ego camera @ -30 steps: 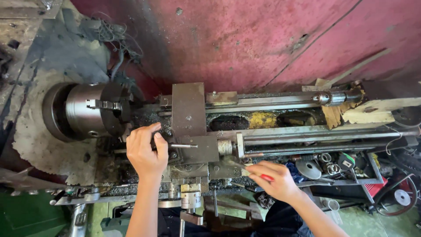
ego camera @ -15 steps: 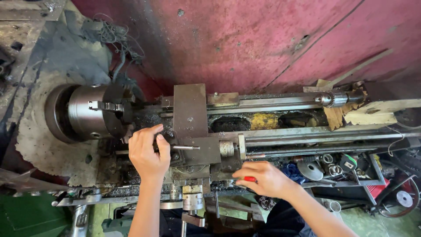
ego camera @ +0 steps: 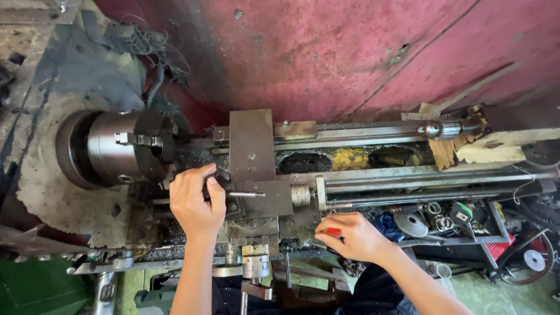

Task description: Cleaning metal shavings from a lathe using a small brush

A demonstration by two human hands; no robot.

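Note:
I look down on an old, greasy metal lathe. Its steel chuck [ego camera: 125, 149] sits at the left, and the grey carriage block [ego camera: 252, 146] stands mid-bed. My left hand [ego camera: 197, 201] is closed around the dark tool post just right of the chuck, beside a thin steel handle [ego camera: 246, 194] that points right. My right hand [ego camera: 350, 236] is at the machine's front edge, fingers curled on a small red object [ego camera: 333, 232] pinched under the thumb.
A drill chuck [ego camera: 443, 129] lies on the far bed rail at the right. A tray [ego camera: 496, 224] of discs, rings and small parts sits front right. A red wall [ego camera: 350, 52] backs the machine. Tangled wires [ego camera: 149, 44] hang upper left.
My right hand has moved left and up to the lathe's front edge with the red object. My left hand has stayed on the tool post.

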